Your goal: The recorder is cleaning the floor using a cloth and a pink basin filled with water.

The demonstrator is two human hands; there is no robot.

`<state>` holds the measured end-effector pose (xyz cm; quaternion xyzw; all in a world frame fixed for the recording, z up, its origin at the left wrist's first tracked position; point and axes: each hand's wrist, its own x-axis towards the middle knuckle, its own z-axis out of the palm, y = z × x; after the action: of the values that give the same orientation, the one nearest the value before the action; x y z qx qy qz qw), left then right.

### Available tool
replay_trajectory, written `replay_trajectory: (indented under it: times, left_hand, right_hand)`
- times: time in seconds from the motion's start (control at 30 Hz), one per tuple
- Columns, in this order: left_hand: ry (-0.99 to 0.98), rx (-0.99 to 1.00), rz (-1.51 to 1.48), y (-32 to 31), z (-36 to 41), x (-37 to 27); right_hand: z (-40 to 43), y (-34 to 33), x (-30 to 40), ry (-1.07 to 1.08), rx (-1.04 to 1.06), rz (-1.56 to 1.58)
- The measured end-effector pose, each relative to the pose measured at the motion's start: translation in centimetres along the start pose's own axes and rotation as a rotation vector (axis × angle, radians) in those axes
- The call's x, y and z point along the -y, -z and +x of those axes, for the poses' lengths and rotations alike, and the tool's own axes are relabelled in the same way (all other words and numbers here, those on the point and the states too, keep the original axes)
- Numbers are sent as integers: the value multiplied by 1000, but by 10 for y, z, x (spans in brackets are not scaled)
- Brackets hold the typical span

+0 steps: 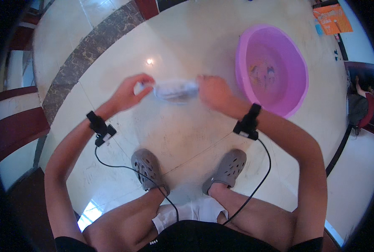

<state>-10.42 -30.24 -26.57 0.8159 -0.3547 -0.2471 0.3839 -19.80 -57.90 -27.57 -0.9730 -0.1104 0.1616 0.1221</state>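
A blurred whitish item [176, 91], perhaps a cloth or thin plastic, stretches above the tiled floor between my two hands; its kind cannot be told. My left hand [133, 91] pinches its left end between thumb and fingers. At the other end, my right hand [214, 91] is closed on it, blurred by motion. Close to the right of my right hand stands a pink plastic basin [242, 63] on the floor, with dark and yellowish marks on its bottom. Black devices with cables are strapped to both wrists.
My feet in grey clogs [146, 167] stand on the glossy floor. A dark marbled strip [80, 60] curves across the upper left. An orange printed packet [333, 19] lies at the upper right. Part of another person [364, 94] shows at the far right.
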Motion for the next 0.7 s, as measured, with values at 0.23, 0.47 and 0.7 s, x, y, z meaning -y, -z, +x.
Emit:
replay_trajectory:
  times: [0.23,0.47,0.7]
  left_hand:
    - [-156,-124,63,49,57,-18]
    - [-355,12,322,15,81,-4]
    - [-343,376,661,-60,50,-31]
  right_hand:
    - [-10,138,-28,185,-337,-150]
    - [-73,77,1,-4,-27,-13]
    - [-92,-20,12,-161,486,164]
